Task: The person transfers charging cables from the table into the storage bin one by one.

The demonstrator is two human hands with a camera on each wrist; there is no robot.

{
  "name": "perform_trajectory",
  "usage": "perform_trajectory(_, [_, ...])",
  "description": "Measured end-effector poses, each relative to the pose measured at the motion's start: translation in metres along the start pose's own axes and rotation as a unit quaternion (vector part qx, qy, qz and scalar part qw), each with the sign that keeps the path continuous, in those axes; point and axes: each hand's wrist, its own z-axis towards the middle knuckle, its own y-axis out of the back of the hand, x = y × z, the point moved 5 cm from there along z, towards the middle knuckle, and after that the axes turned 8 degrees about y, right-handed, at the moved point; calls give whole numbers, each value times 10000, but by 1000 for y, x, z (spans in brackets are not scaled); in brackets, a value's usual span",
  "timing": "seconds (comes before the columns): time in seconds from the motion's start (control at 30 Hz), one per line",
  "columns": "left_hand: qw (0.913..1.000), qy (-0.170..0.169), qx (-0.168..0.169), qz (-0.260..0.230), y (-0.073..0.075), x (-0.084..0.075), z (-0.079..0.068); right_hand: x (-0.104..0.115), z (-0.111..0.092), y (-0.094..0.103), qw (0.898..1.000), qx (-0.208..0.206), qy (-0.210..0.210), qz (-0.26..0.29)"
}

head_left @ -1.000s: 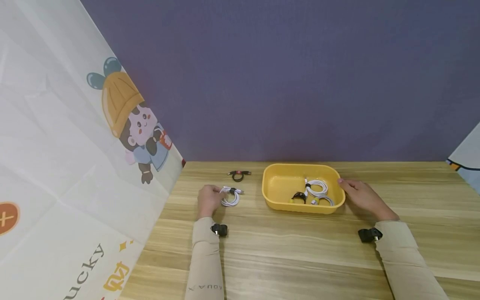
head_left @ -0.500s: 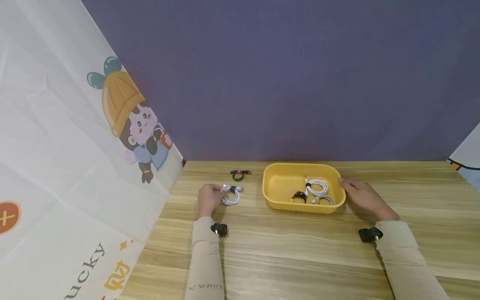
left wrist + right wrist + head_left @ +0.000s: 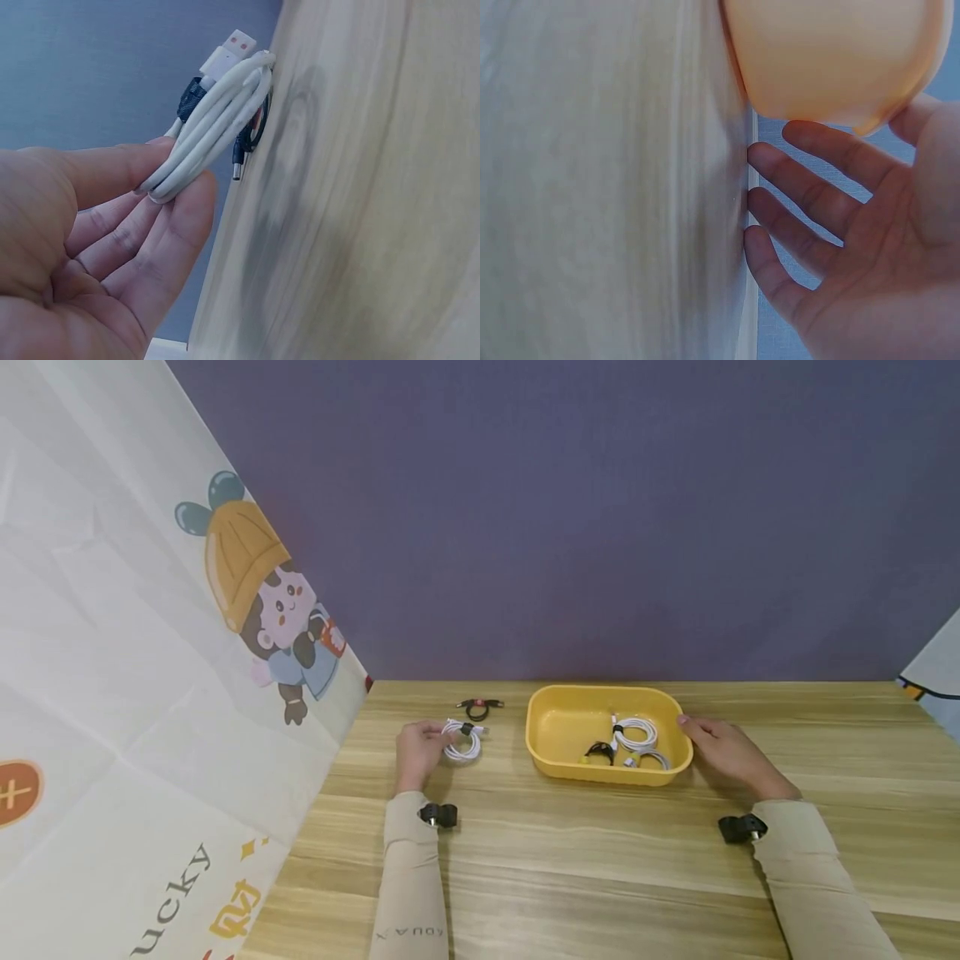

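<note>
Fingers of the left hand (image 3: 420, 752), head view: thumb and fingertips are clamped on one edge of the coiled white cable (image 3: 467, 755), which is left of the yellow bin (image 3: 600, 775) and just nearer the person than the black cable (image 3: 479, 703) on the wooden table (image 3: 585, 860). Right hand (image 3: 731, 756): thumb at the bin's right rim. A white coil (image 3: 637, 747), a dark cable (image 3: 602, 747) and a grey cable (image 3: 660, 757) lie close together in the bin's right half; assessed risk is tangling, should they be stirred or pressed upon.

Left wrist view: the grip takes only one end of the loops; the remainder, with the USB plug (image 3: 229, 56) and the black tie (image 3: 191, 97), projects unsupported and appears off the table. Probable fault: the coil pivots or slips, caused by the small contact area. The black cable shows behind the coil; a low sweep could snag it.

Right wrist view: thumb and index finger pinch the bin's wall; the other three fingers are spread apart, off the bin. Probable fault: the bin slides or tips if that one-sided hold pulls. Firmness cannot be told.
</note>
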Motion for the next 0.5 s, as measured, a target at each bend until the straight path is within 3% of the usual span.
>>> perform_trajectory(0.2, [9998, -12, -86, -175, 1, -3, 0, 1, 0, 0, 10000, -11, 14, 44])
perform_trajectory(0.5, [9964, 169, 120, -823, -5, -5, -2, 2, -1, 0, 9999, -1, 41, 128])
